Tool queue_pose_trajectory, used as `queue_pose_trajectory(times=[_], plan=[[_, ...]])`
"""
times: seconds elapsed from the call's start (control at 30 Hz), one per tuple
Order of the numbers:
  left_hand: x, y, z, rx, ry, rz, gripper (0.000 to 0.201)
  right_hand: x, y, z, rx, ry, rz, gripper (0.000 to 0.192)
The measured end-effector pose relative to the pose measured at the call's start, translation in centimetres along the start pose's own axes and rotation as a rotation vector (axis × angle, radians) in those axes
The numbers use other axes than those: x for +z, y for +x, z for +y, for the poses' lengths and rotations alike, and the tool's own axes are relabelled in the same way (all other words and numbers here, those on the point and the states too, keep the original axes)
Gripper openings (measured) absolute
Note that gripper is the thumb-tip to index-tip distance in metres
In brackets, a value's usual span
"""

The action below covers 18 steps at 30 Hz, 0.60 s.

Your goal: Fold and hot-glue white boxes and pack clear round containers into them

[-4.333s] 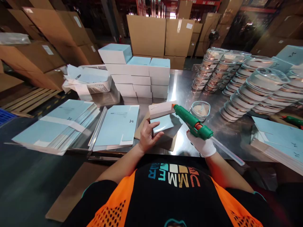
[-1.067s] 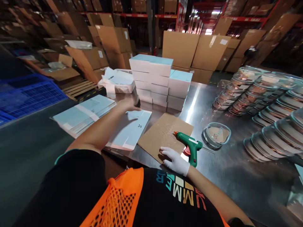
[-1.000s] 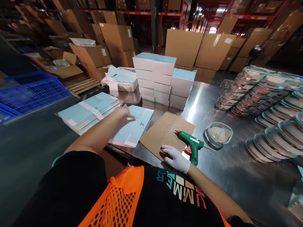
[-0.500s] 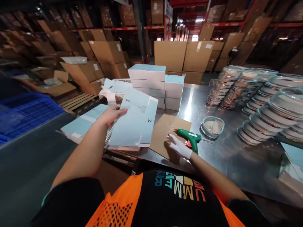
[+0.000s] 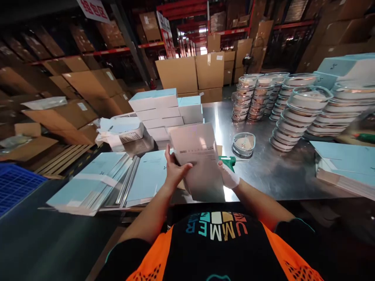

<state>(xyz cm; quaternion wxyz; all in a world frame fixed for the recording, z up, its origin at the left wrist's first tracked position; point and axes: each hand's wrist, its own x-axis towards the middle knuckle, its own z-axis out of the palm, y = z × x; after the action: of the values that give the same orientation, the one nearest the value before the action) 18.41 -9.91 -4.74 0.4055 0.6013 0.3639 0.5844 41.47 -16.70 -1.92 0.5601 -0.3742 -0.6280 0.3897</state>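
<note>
Upright and tilted in front of me is a flat light-blue carton [image 5: 202, 168] with printed text, its near face in shadow. My bare left hand [image 5: 175, 168] grips its left edge, thumb on the face. At the right edge, my right hand [image 5: 229, 175] in a white glove holds it too. Partly hidden behind it lies a green glue gun [image 5: 230, 160], over a piece of brown cardboard [image 5: 219, 150]. A stack of matching flat cartons [image 5: 152, 171] lies to the left of my left hand.
Assembled boxes [image 5: 158, 101] stand stacked behind. Clear lidded containers [image 5: 295, 117] form tall stacks at right, and one small container [image 5: 243, 144] sits nearer. A white basket [image 5: 134, 132] and banded flat cartons [image 5: 88, 183] are at left. More flat cartons [image 5: 345, 160] lie right.
The flat carton has moved right from the stack and stands more upright. My right hand has left the cardboard beside the glue gun and taken the carton's right edge. The view has turned right.
</note>
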Motion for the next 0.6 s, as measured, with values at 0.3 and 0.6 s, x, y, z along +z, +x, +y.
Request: queue_pose_trajectory(times=[0.3,0.6], plan=[[-0.7,-1.9,-1.8,0.339,0.21,-0.013,0.077,1.3,2.4,-2.4,-0.036,0.045,0.205,0.072],[-3.1,-4.9,-2.0,0.614,0.453,0.112,0.069,-1.1,3.6,-0.6,-0.124,-0.172,0.225,0.053]])
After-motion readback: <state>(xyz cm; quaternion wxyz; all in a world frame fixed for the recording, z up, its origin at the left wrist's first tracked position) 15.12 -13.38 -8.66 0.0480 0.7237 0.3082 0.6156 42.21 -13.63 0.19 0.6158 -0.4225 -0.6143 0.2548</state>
